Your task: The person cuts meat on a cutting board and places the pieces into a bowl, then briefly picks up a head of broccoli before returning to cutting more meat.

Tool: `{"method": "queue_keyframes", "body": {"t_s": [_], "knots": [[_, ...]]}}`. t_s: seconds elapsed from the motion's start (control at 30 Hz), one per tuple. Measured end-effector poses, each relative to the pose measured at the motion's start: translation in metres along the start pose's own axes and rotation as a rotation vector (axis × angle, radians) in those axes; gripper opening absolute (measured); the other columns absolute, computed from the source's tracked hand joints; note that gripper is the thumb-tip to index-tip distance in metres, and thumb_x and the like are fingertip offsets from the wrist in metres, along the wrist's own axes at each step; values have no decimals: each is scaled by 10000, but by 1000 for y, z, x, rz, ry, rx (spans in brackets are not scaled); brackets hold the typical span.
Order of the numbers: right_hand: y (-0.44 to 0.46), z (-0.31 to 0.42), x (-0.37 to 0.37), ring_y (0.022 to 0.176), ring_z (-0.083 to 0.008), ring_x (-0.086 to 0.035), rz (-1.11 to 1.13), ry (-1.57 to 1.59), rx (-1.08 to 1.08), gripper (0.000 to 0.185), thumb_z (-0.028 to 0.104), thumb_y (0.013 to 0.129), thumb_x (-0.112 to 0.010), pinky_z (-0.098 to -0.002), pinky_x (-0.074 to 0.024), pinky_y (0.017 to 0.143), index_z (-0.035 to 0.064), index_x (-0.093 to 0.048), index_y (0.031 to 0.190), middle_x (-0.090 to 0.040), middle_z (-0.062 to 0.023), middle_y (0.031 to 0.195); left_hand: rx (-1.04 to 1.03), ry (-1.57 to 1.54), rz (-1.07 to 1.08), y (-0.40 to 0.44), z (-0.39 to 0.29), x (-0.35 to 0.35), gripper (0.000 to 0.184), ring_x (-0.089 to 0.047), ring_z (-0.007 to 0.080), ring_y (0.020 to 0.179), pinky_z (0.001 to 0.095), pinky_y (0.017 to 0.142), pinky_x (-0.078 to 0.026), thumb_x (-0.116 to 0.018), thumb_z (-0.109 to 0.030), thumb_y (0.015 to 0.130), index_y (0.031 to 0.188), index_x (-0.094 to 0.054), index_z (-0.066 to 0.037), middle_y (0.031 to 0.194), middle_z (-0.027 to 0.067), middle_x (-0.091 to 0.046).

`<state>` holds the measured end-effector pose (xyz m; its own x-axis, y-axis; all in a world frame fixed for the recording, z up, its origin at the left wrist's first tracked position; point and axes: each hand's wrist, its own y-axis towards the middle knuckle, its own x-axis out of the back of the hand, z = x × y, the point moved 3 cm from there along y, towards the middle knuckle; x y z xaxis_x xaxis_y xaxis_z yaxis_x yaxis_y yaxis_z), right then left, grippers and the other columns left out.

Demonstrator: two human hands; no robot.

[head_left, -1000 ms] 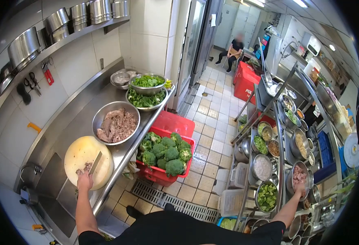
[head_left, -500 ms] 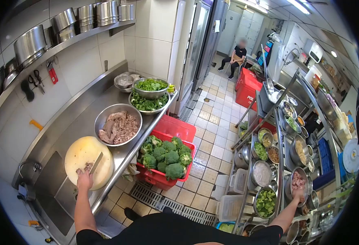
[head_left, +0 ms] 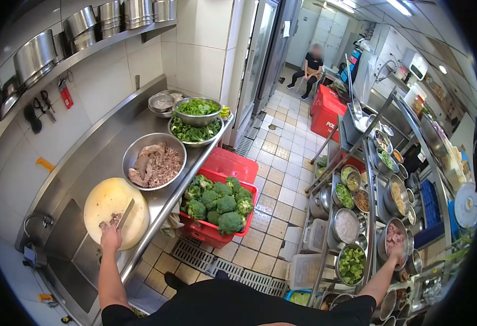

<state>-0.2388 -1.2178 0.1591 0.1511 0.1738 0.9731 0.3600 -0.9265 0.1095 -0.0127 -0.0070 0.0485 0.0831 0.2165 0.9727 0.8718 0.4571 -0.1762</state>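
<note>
My left hand (head_left: 111, 238) is closed around the handle of a cleaver (head_left: 125, 213), its blade resting over the round cutting board (head_left: 100, 202). Chopped raw meat (head_left: 108, 223) lies on the board beside the blade and my fingers. On the other side, my right hand (head_left: 395, 254) reaches into a metal bowl (head_left: 384, 247) on the rack, with its fingers at the pink raw meat pieces (head_left: 395, 237). Those fingertips blend with the meat, so their grip is unclear. Next to the board sits a large steel bowl (head_left: 130, 155) of minced meat and larger meat pieces (head_left: 159, 164).
A red crate (head_left: 252, 213) of broccoli (head_left: 226, 204) stands by the steel counter (head_left: 94, 152). Bowls of leafy greens (head_left: 196, 128) sit farther back. The right rack holds several food bowls, including chopped greens (head_left: 352, 264). A person (head_left: 312, 66) sits at the far end near a red box (head_left: 325, 112).
The view shifts slightly. Both hands stay at the board and the meat bowl. The seated person at the back has moved their legs and leaned a little.
</note>
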Motion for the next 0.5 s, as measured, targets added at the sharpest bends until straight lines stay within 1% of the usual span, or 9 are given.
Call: {"method": "queue_keyframes", "body": {"t_s": [0.07, 0.17, 0.23, 0.27, 0.3, 0.4, 0.5], "knots": [[5, 1, -1, 1224, -434, -636, 33, -55, 14, 360, 276, 982, -548, -529, -531, 988, 90, -680, 1261, -651, -220, 1343, 6, -9, 6, -5, -5, 7, 365, -398, 464, 1434, 512, 1137, -420, -578, -279, 991, 1272, -636, -53, 1385, 329, -558], [14, 17, 4, 1210, -423, -650, 90, -153, 40, 349, 274, 990, -543, -538, -536, 977, 102, -688, 1256, -659, -196, 1344, -10, -17, 14, 4, 6, -5, 369, -396, 458, 1437, 513, 1153, -403, -585, -269, 988, 1283, -630, -53, 1415, 328, -533], [4, 31, 22, 1212, -392, -657, 88, -93, -45, 380, 284, 1003, -506, -524, -529, 989, 88, -646, 1297, -664, -173, 1347, -7, -18, 3, 4, 6, -5, 371, -383, 456, 1446, 511, 1159, -398, -589, -265, 987, 1297, -626, -66, 1437, 328, -514], [-21, 42, 45, 1218, -365, -659, 68, 0, -139, 416, 294, 1014, -470, -508, -520, 1005, 71, -600, 1341, -666, -157, 1349, -5, -19, -2, 3, 5, -5, 373, -377, 456, 1451, 510, 1163, -395, -591, -263, 986, 1304, -624, -72, 1448, 327, -504], [-22, 42, 47, 1224, -338, -661, 46, 95, -232, 454, 304, 1025, -435, -491, -511, 1020, 53, -554, 1384, -668, -140, 1352, -4, -24, -5, 2, 5, -4, 372, -377, 454, 1452, 510, 1163, -395, -590, -266, 987, 1308, -623, -80, 1457, 327, -495], [-21, 46, 47, 1220, -373, -656, -96, 222, -367, 372, 311, 1013, -490, -520, -543, 971, 122, -682, 1269, -671, -156, 1332, 13, -34, 11, -1, 1, 1, 375, -378, 446, 1454, 508, 1164, -397, -585, -270, 990, 1325, -618, -103, 1479, 324, -476], [-25, 47, 46, 1219, -364, -658, -168, 228, -415, 400, 335, 1023, -461, -519, -539, 974, 126, -679, 1286, -665, -152, 1343, 47, -26, 65, 1, 2, 3, 385, -379, 435, 1458, 505, 1164, -399, -578, -271, 995, 1346, -611, -119, 1487, 317, -471]]}}
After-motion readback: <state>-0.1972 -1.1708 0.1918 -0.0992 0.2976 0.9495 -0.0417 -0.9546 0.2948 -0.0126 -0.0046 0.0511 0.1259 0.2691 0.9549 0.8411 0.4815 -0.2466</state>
